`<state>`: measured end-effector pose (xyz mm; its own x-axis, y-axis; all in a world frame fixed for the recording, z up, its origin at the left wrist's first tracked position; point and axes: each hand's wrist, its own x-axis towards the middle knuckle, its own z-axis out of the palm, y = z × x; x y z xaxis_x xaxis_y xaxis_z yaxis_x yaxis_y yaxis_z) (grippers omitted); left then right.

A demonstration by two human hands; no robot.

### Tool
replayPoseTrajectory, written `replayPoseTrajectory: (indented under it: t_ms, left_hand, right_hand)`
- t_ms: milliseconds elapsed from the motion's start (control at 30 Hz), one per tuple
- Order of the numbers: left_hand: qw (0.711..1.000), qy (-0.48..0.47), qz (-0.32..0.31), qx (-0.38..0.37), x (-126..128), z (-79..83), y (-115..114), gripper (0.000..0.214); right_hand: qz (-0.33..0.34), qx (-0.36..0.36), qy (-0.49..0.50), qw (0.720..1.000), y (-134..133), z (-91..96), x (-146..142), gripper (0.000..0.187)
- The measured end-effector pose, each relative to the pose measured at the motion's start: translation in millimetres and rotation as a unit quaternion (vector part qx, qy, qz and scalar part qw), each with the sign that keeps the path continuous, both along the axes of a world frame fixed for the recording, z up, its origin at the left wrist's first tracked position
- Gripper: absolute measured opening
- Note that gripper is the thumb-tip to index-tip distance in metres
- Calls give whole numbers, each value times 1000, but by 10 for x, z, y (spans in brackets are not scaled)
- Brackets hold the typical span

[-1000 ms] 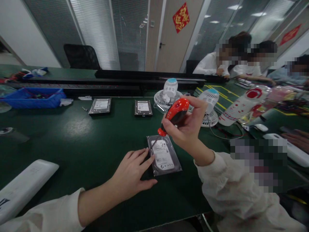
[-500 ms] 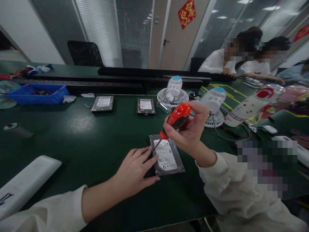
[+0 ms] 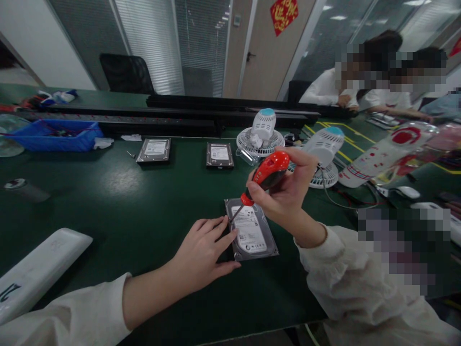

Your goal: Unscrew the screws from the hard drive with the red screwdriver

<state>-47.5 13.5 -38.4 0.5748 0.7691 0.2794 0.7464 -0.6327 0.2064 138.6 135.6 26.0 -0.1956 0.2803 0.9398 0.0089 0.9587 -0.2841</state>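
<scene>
A hard drive [image 3: 255, 230] with a white label lies flat on the green table. My left hand [image 3: 205, 247] rests along its left side, fingers stretched out and apart, with fingertips on the drive's edge and the thumb near its lower corner. In my right hand [image 3: 288, 185] is a red and black screwdriver [image 3: 272, 168], its handle wrapped by the fingers. The shaft slants down to the left, and its tip meets the drive's upper left edge beside my left fingertips. Whether the tip sits in a screw is too small to tell.
Two more hard drives, one at left [image 3: 154, 150] and one at centre [image 3: 219, 154], lie farther back. White fans [image 3: 264, 127] stand behind my right hand. A blue bin [image 3: 59, 139] is at far left, a white device [image 3: 43, 269] at near left. Two people sit at far right.
The view has shifted slightly, so the scene sits a little differently in the picture. Both hands and the screwdriver keep nearly the same place on the hard drive.
</scene>
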Motion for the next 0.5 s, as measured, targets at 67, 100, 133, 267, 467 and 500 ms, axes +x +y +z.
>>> replayPoseTrajectory:
  t_ms: [67,100,133,267,467,500]
  left_hand:
    - [1000,-2,1,1,1,3,-1,66]
    - [1000,-2,3,0,0,4,-3,66]
    - [1000,-3,4,0,0,5,-5,66]
    - [1000,-3,6,1,-4,6,-13,67]
    - [1000,1,4,11,-7,-3,-6,66]
    - [1000,3,4,12,-7,-3,-6,66]
  right_hand:
    - [0,1,0,1000,5,-7,0,69]
    - [1,2,-3,1000,7,-7,1,69]
    - [0,4,-7,1000,8,-6,3,70]
    - [-33,-3,-32,999,8,34,24,71]
    - [-34,-56,-142,988,-42,260,129,67]
    - [-34,-57,-163,984,-58,307,147,65]
